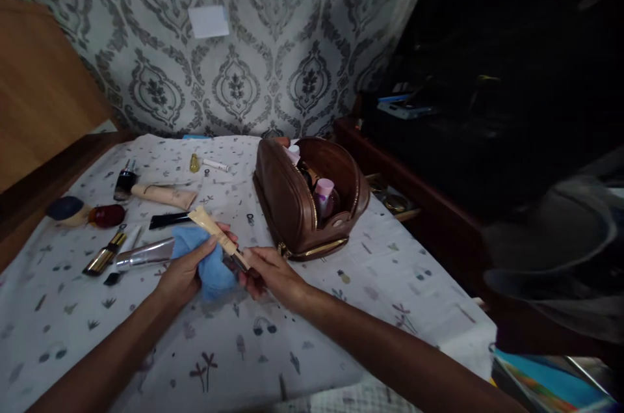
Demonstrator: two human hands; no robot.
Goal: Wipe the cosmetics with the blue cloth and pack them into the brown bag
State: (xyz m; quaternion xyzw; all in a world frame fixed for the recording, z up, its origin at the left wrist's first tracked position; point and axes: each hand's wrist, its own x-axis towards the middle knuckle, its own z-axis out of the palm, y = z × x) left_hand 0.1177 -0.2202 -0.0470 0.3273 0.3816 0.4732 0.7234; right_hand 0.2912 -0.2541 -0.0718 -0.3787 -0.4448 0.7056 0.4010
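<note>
My left hand (188, 266) grips a light blue cloth (214, 273) together with the middle of a beige cosmetic tube (214, 229). The tube's dark cap end (238, 261) is in the closed fingers of my right hand (273, 273). It slants down from upper left to lower right, its flat end free. Beyond my right hand a brown zippered makeup bag (287, 195) stands open, with a pink-capped container (324, 190) and other items inside. A silver tube (146, 255) and a black tube (169, 220) lie left of the cloth.
On the patterned tablecloth (263, 354), to the left, lie a peach tube (163, 195), a dark-capped bottle (125, 180), a gold-and-black bottle (105, 253) and a dark red item (107, 215). A small gold bottle (194, 163) lies further back. An open drawer (407, 211) is on the right.
</note>
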